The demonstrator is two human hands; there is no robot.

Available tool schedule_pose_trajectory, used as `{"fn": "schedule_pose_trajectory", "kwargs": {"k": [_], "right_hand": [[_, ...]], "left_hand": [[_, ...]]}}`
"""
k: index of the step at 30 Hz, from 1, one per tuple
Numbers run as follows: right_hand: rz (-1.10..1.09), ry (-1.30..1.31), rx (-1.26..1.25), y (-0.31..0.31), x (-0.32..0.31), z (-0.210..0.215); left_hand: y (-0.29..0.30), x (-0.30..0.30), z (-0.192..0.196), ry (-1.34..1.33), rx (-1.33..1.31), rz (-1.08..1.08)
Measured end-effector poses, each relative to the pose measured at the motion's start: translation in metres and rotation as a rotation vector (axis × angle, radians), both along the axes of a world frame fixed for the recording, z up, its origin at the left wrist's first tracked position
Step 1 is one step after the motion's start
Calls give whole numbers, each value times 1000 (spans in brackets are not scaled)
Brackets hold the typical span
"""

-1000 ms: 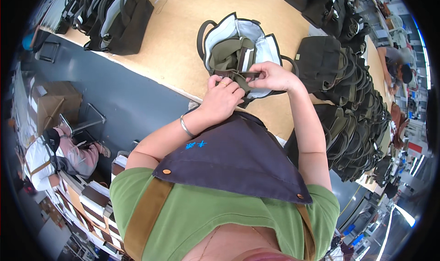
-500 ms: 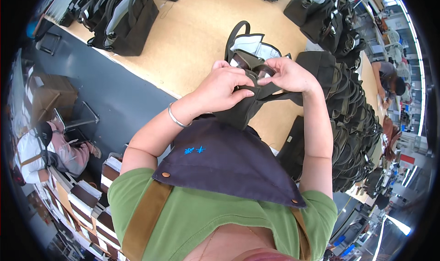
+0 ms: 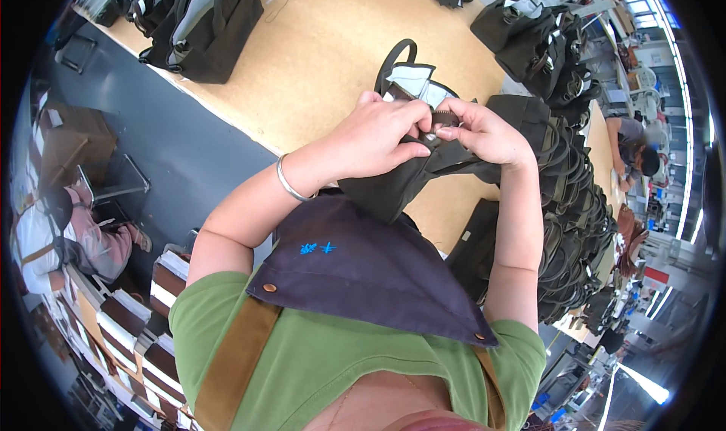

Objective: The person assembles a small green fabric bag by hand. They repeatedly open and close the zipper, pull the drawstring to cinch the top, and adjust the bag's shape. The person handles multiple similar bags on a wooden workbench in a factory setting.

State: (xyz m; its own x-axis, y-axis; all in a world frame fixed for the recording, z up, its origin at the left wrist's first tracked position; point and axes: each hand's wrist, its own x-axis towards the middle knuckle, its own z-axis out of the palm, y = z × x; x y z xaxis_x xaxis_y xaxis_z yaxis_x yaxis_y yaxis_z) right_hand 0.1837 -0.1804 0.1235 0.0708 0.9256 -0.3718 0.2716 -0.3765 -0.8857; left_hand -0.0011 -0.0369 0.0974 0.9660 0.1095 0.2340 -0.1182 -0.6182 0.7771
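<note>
In front of my chest I have a dark olive fabric handbag (image 3: 389, 185) with a pale lining (image 3: 412, 77) and a looped handle. At its top opening runs a brown zipper (image 3: 446, 119) with metal teeth. My left hand (image 3: 384, 134) pinches the bag's edge beside the zipper, fingers bent and thumb pointing right. My right hand (image 3: 484, 132) is closed on the zipper end, thumb and forefinger together. The two hands' fingertips nearly meet; what lies exactly between them is partly hidden.
The bag is over a light wooden table (image 3: 325, 60). Similar dark bags (image 3: 219, 45) stand at the far left, and a long row of more bags (image 3: 563, 196) lines the right. One person (image 3: 635, 147) sits at the right, another (image 3: 45, 238) at the left near a brown carton (image 3: 76, 140).
My left hand has shifted right, closer to my right hand, and its fingers now bend over the zipper area. The brown zipper end has turned in my right fingers.
</note>
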Motion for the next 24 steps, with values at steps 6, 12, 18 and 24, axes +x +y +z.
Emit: {"fn": "schedule_pose_trajectory", "kwargs": {"k": [6, 12, 18, 24], "right_hand": [[77, 131, 75, 3, 0, 1], [13, 248, 5, -1, 1, 8], [-16, 129, -59, -4, 4, 2], [-54, 74, -62, -6, 4, -2]], "left_hand": [[12, 11, -8, -14, 115, -127], [23, 17, -4, 41, -13, -275], [18, 12, -4, 33, -39, -180], [8, 5, -7, 13, -14, -93]]}}
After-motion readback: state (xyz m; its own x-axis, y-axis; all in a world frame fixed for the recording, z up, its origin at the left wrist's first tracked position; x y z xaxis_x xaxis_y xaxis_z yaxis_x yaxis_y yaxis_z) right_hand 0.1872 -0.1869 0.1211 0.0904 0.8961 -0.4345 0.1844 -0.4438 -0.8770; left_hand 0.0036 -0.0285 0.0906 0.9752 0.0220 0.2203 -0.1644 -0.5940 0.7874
